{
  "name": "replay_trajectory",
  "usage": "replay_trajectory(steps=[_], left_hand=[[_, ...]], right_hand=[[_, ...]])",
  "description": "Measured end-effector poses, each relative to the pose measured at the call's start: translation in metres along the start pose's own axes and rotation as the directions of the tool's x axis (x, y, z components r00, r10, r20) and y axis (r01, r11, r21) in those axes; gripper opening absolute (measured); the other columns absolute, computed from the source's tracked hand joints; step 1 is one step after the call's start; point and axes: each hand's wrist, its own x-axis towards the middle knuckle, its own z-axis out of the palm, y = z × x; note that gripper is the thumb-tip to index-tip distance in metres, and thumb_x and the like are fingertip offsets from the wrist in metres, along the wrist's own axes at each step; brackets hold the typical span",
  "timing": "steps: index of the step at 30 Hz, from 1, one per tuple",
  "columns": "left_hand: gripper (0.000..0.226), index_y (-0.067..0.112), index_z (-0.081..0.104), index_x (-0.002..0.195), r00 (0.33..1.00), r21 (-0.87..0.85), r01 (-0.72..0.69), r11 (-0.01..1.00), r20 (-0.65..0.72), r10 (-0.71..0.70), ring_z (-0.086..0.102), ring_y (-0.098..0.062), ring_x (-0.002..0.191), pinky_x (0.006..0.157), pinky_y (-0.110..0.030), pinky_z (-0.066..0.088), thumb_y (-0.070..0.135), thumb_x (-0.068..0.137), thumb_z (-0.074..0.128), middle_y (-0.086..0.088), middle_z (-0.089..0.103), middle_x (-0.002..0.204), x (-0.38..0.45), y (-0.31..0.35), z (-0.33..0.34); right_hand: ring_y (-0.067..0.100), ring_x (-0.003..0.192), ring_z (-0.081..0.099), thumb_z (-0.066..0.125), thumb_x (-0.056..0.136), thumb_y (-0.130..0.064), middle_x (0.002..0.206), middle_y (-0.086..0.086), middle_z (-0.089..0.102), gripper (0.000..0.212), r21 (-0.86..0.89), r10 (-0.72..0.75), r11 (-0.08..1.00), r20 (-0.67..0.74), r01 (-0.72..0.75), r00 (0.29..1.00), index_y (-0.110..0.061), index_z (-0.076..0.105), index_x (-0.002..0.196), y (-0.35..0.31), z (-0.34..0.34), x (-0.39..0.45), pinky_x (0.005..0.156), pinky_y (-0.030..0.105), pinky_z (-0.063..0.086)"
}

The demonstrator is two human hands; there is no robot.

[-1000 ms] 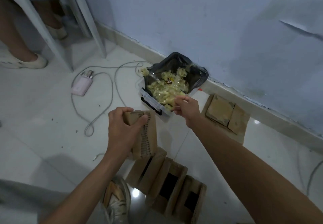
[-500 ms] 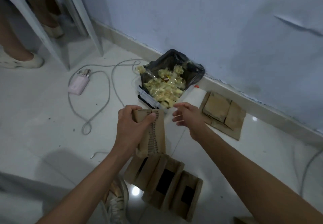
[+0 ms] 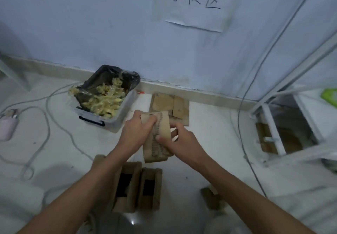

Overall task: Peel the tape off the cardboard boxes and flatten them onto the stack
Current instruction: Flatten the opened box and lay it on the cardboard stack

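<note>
1. The person holds a small cardboard box (image 3: 156,137) in both hands, up off the floor (image 3: 209,142) and just in front of the flattened stack (image 3: 170,106) that lies against the wall's skirting.
2. The left hand (image 3: 135,133) grips the box's upper left part, its fingers (image 3: 149,124) curled over the top edge.
3. The right hand (image 3: 179,140) holds the box's right side, thumb pressed on the front face, fingers wrapped behind it.
4. A dark zigzag seam runs down the front of the box, between the two hands.
5. To the left of the box sits a clear plastic bin (image 3: 116,122) lined with a black bag and filled with crumpled yellowish tape (image 3: 104,100).
6. Below the box, nearer the person, three open boxes (image 3: 138,186) stand side by side on the floor; another piece of cardboard (image 3: 211,197) lies to their right.
7. Above the stack, a paper sign (image 3: 193,3) with handwritten characters hangs on the wall.
</note>
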Motion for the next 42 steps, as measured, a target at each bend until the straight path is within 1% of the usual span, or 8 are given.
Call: replay_trajectory(steps=[8, 17, 23, 26, 31, 35, 38, 42], left_hand=[[0.034, 0.038, 0.060, 0.101, 0.980, -0.048, -0.077, 0.996, 0.181, 0.084, 0.066, 0.010, 0.085, 0.064, -0.015, 0.046, 0.051, 0.079, 0.084, 0.028, 0.070, 0.089, -0.040, 0.022, 0.020], [0.044, 0.030, 0.062, 0.110, 0.978, -0.123, -0.032, 0.992, 0.199, 0.056, 0.071, -0.010, 0.088, 0.061, -0.025, 0.055, 0.045, 0.073, 0.079, 0.008, 0.074, 0.101, -0.061, 0.004, 0.007], [0.053, 0.027, 0.053, 0.133, 0.929, -0.300, 0.076, 0.951, 0.367, 0.042, 0.068, -0.012, 0.110, 0.094, -0.040, 0.059, 0.042, 0.083, 0.057, 0.002, 0.068, 0.123, -0.072, 0.008, -0.008], [0.036, 0.041, 0.056, 0.134, 0.956, -0.468, 0.100, 0.878, 0.290, 0.045, 0.060, -0.012, 0.122, 0.102, -0.037, 0.051, 0.038, 0.103, 0.039, 0.011, 0.067, 0.128, -0.074, 0.007, -0.009], [0.065, 0.042, 0.037, 0.156, 0.973, -0.418, 0.001, 0.909, 0.210, 0.096, 0.048, 0.000, 0.137, 0.113, -0.029, 0.040, 0.043, 0.090, 0.034, 0.020, 0.050, 0.151, -0.073, -0.001, -0.009], [0.053, 0.041, 0.060, 0.139, 0.990, -0.478, 0.027, 0.878, 0.137, 0.044, 0.060, -0.010, 0.121, 0.096, -0.033, 0.051, 0.028, 0.091, 0.038, 0.013, 0.064, 0.134, -0.064, -0.005, -0.019], [0.038, 0.039, 0.067, 0.132, 0.988, -0.547, 0.106, 0.830, 0.150, -0.028, 0.070, -0.018, 0.104, 0.074, -0.030, 0.057, 0.021, 0.102, 0.052, 0.002, 0.074, 0.121, -0.060, -0.005, -0.031], [0.031, 0.029, 0.068, 0.129, 0.981, -0.588, 0.115, 0.800, 0.193, 0.001, 0.073, -0.012, 0.096, 0.071, -0.026, 0.059, 0.025, 0.098, 0.065, 0.002, 0.077, 0.111, -0.057, -0.005, -0.037]], right_hand=[[0.013, 0.088, 0.072, 0.069, 0.071, -0.079, 0.103, -0.007, 0.070, 0.063, 0.102, 0.037, 0.994, -0.085, -0.028, 0.996, -0.043, 0.052, 0.120, 0.029, -0.022, -0.044, 0.076, 0.047, 0.065], [0.011, 0.086, 0.069, 0.057, 0.077, -0.071, 0.103, -0.005, 0.066, 0.052, 0.092, -0.034, 0.995, -0.155, 0.049, 0.987, -0.043, 0.053, 0.120, 0.026, 0.001, -0.068, 0.076, 0.047, 0.063], [0.012, 0.091, 0.071, 0.054, 0.074, -0.077, 0.116, -0.008, 0.064, 0.063, 0.061, -0.019, 0.998, -0.124, 0.027, 0.992, -0.042, 0.050, 0.127, 0.017, 0.007, -0.058, 0.074, 0.042, 0.066], [0.011, 0.099, 0.069, 0.052, 0.080, -0.072, 0.122, -0.011, 0.065, 0.061, 0.079, -0.016, 0.996, -0.147, 0.028, 0.989, -0.040, 0.049, 0.132, 0.011, 0.006, -0.048, 0.082, 0.045, 0.064], [0.008, 0.100, 0.064, 0.066, 0.077, -0.075, 0.114, -0.017, 0.065, 0.067, -0.114, -0.063, 0.993, -0.183, 0.042, 0.981, -0.035, 0.054, 0.130, 0.000, 0.012, -0.041, 0.081, 0.037, 0.060], [0.006, 0.103, 0.065, 0.066, 0.099, -0.046, 0.110, -0.022, 0.068, 0.038, 0.121, -0.063, 0.990, -0.058, 0.069, 0.996, -0.033, 0.065, 0.135, 0.004, 0.000, -0.035, 0.088, 0.029, 0.060], [0.002, 0.105, 0.067, 0.058, 0.103, -0.049, 0.112, -0.023, 0.072, 0.035, 0.280, -0.101, 0.956, 0.045, 0.085, 0.994, -0.032, 0.071, 0.130, 0.002, -0.015, -0.037, 0.084, 0.019, 0.055], [0.014, 0.111, 0.070, 0.059, 0.100, -0.050, 0.117, -0.009, 0.075, 0.041, 0.433, -0.030, 0.901, 0.064, 0.000, 0.998, -0.027, 0.070, 0.131, 0.010, -0.024, -0.039, 0.095, 0.037, 0.061]])
